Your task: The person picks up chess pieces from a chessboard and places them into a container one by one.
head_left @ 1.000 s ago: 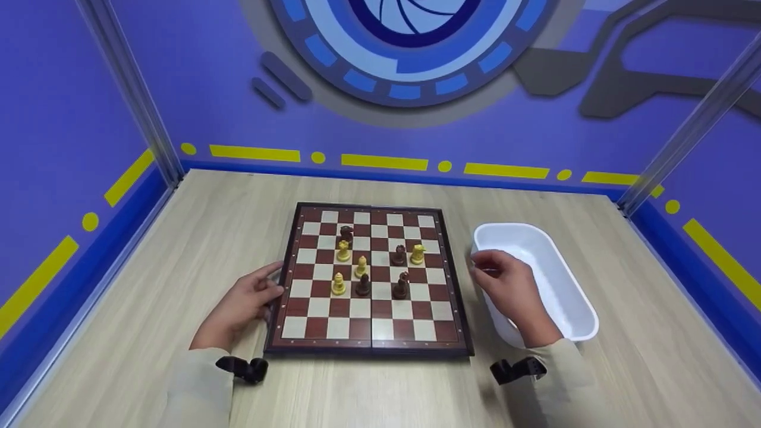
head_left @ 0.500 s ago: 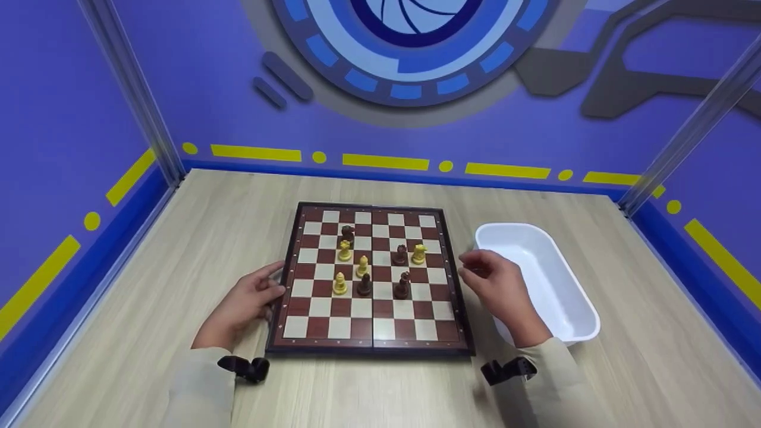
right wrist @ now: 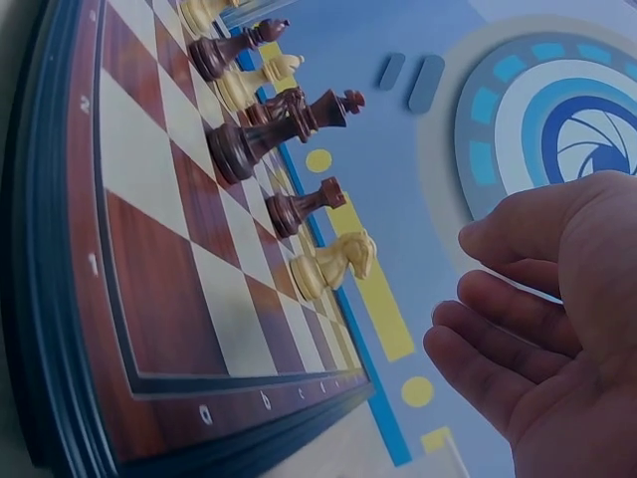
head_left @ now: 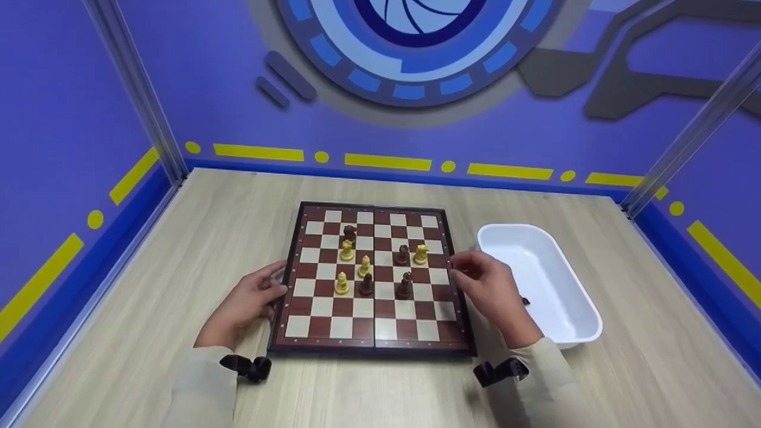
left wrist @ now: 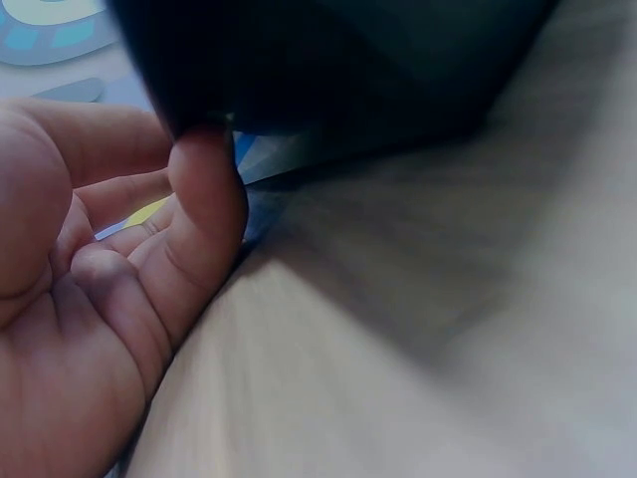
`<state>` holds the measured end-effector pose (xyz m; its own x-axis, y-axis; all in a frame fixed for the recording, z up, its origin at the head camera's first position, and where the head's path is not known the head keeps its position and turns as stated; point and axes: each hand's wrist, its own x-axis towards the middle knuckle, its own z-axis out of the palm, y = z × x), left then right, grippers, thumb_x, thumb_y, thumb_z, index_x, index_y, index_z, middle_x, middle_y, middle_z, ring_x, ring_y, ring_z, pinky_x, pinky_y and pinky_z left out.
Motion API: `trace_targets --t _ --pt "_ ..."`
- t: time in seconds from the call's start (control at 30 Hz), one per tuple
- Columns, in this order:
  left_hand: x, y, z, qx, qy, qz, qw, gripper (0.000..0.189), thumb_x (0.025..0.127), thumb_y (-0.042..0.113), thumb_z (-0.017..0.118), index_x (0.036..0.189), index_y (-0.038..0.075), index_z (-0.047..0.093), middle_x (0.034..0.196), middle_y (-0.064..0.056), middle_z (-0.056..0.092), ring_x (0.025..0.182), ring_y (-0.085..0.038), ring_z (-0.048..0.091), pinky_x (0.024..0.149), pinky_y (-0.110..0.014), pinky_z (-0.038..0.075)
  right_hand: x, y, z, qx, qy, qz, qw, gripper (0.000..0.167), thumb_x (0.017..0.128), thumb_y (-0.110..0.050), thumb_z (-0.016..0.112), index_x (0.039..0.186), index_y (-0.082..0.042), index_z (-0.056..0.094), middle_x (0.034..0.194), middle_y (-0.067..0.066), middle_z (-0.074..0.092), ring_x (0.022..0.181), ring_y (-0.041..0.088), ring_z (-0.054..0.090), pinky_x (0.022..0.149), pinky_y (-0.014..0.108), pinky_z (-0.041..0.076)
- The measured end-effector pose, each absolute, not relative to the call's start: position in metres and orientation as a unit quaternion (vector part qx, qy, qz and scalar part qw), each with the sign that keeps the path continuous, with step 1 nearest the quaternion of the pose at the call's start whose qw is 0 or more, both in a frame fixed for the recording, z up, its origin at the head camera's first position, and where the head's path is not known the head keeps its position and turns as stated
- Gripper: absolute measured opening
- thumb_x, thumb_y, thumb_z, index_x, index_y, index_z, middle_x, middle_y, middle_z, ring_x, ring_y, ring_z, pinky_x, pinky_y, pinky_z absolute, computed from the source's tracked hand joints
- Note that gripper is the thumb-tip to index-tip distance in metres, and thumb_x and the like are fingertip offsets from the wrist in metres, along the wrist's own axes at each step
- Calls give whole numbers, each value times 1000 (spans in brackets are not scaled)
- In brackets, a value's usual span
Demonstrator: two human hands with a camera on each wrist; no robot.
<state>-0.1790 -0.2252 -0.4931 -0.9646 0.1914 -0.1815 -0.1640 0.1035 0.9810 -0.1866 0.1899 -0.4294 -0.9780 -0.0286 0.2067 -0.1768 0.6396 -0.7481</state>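
Plainly, right hand point(head_left: 484, 285) is nearer, its fingers loosely bent, empty, at the right rim of the chessboard point(head_left: 385, 329), cream knight point(head_left: 421, 255) upright just inside that rim, left hand point(head_left: 245, 303) resting fingertips against its left rim

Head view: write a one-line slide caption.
Left hand and right hand flank a chessboard bearing pale pieces and dark pieces, a white tray at right.

A booth point(head_left: 196, 71), from its printed blue panels point(head_left: 53, 119) and metal posts point(head_left: 132, 83)
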Motion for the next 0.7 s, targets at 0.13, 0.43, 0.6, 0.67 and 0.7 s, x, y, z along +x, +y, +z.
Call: trace_targets --t 0.13,0.43,0.6,0.67,0.7 --pt "-179 -226 -493 13 732 668 134 62 97 2 53 153 7 28 87 -1 53 56 -6 50 48 -22 49 -186 185 -431 67 -899 425 88 19 85 -8 71 103 -10 72 97 5 71 89 16 64 78 26 54" --pt "-179 -228 -492 19 729 671 136 62 97 2 52 153 6 26 88 -1 55 59 -7 56 49 -23 52 -188 175 -433 85 -895 429 82 21 84 -10 72 105 -8 72 99 6 71 89 16 64 81 29 55" --pt "-180 -227 -493 14 727 674 134 62 97 2 53 153 7 27 88 -1 53 59 -8 55 49 -23 52 -189 169 -436 101 -886 445 81 20 82 -8 73 102 -9 73 101 7 72 91 16 65 83 30 55" --pt "-181 -227 -493 14 726 674 135 62 97 2 53 153 7 27 88 -1 53 60 -8 54 50 -23 52 -189 168 -438 105 -885 447 82 20 82 -6 73 102 -10 73 99 7 72 91 16 65 83 31 56" --pt "-181 -226 -492 15 726 674 135 62 97 2 54 153 7 27 88 -1 53 60 -8 54 50 -23 52 -189 167 -438 105 -884 448 81 21 81 -6 74 102 -10 73 99 7 72 90 16 66 83 31 56"
